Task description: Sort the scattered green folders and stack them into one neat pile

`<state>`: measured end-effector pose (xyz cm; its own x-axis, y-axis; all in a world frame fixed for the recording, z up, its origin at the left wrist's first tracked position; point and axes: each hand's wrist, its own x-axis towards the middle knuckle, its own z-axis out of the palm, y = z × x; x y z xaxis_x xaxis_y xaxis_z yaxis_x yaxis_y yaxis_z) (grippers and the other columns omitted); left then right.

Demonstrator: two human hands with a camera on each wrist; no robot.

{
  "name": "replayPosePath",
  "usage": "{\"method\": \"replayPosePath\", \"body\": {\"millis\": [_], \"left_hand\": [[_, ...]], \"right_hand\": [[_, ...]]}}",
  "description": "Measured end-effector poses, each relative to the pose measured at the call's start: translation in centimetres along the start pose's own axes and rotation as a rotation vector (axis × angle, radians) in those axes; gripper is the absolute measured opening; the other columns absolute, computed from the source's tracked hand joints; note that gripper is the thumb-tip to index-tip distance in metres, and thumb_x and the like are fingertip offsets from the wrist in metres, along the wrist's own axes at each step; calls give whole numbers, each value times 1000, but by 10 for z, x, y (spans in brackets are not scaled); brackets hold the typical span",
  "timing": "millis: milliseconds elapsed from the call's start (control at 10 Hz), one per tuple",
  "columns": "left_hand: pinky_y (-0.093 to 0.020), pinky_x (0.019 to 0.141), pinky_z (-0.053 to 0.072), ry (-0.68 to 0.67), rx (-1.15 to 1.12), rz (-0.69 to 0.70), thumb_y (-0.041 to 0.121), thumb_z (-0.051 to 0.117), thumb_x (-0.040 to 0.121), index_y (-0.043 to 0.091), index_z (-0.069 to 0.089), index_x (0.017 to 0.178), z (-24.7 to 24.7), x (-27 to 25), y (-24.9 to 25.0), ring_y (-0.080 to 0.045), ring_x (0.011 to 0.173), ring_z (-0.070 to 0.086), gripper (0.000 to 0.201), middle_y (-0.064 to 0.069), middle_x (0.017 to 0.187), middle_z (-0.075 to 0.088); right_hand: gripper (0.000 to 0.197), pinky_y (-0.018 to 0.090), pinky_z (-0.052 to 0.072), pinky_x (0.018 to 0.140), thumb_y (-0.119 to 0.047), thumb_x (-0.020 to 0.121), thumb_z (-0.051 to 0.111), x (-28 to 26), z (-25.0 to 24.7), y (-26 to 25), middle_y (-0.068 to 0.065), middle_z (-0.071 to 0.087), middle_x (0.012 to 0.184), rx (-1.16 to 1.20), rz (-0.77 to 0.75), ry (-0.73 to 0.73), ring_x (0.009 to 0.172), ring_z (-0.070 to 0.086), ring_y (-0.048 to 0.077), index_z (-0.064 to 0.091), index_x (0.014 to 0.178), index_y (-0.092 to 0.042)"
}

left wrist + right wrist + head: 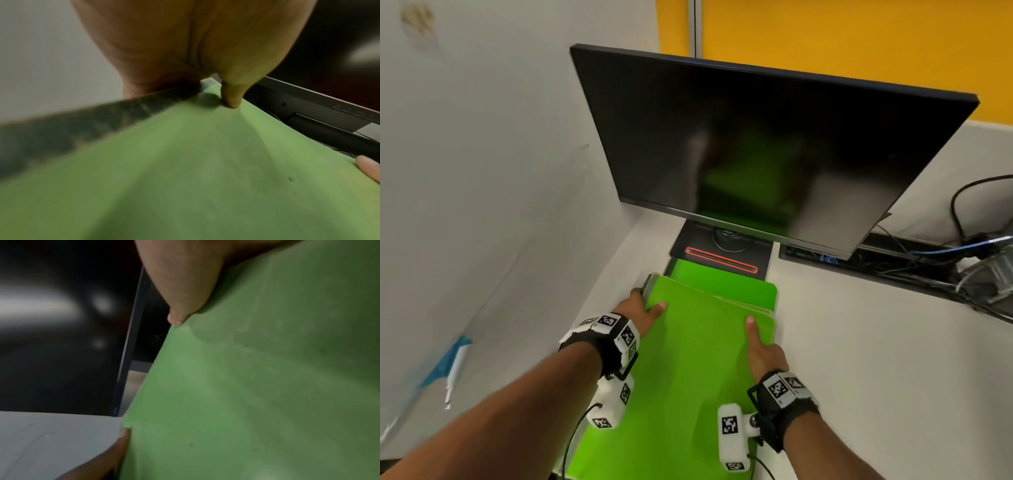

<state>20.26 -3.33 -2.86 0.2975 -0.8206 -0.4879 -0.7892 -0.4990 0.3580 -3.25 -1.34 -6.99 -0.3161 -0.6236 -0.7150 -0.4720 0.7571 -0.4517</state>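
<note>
A pile of green folders (698,359) lies lengthwise on the white desk in front of me, its edges fanned slightly at the far right corner. One more green folder (722,281) sits flat beneath it, sticking out toward the monitor stand. My left hand (647,305) grips the pile's far left corner, thumb (230,97) on top of the green cover (185,178). My right hand (760,346) holds the right edge, thumb (179,316) pressed on the cover (257,386). The fingers of both hands are hidden under the pile.
A dark monitor (756,154) stands just behind the folders, its black base (722,253) touching the lower folder. A grey partition wall (482,171) closes the left side. Cables and a cable tray (962,267) run along the back right. Bare desk (876,359) lies to the right.
</note>
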Motion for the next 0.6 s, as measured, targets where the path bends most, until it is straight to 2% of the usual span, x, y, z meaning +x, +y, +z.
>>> {"method": "replayPosePath", "body": {"millis": [100, 200, 300, 400, 500, 600], "left_hand": [[-39, 93, 43, 26, 9, -1, 49, 44, 92, 5, 35, 129, 3, 1, -4, -36, 114, 56, 59, -23, 123, 57], [-39, 94, 41, 33, -18, 2, 46, 43, 94, 4, 32, 132, 6, -1, -3, -36, 117, 54, 59, -24, 126, 55], [-39, 101, 37, 59, -77, 8, 43, 45, 94, 4, 23, 142, 11, 1, -1, -36, 124, 48, 66, -23, 136, 47], [-41, 110, 32, 71, -122, 29, 42, 50, 92, 6, 15, 147, 14, 2, -5, -34, 134, 38, 75, -20, 147, 35], [-42, 111, 29, 194, -149, 137, 35, 58, 89, 7, 17, 147, 12, 2, -5, -33, 137, 32, 76, -17, 149, 32], [-39, 114, 26, 373, -140, 316, 27, 61, 87, 9, 30, 142, 17, -15, -5, -30, 139, 30, 66, -12, 149, 34]], "right_hand": [[97, 36, 31, 101, -79, 79, 16, -4, -4, -6, 25, 47, 131, -224, -36, 30, 124, 39, 31, 58, 119, -1], [89, 35, 34, 101, -73, 83, 32, -3, -7, -3, 25, 45, 134, -127, -79, -5, 124, 40, 33, 45, 132, 0], [94, 36, 40, 102, -57, 80, 60, -6, -15, 1, 21, 42, 141, 69, -217, 46, 126, 47, 33, 14, 147, -9], [66, 29, 42, 95, -58, 86, 50, -16, -39, 1, 11, 57, 131, -215, -331, -40, 119, 54, 28, 44, 134, -13], [55, 28, 41, 98, -55, 87, 51, -25, -87, 2, 4, 66, 119, -279, -450, -9, 115, 57, 21, 56, 125, -15], [43, 18, 45, 91, -49, 83, 59, -49, -148, 3, -12, 70, 94, -117, -621, 77, 94, 63, 4, 61, 117, -22]]}}
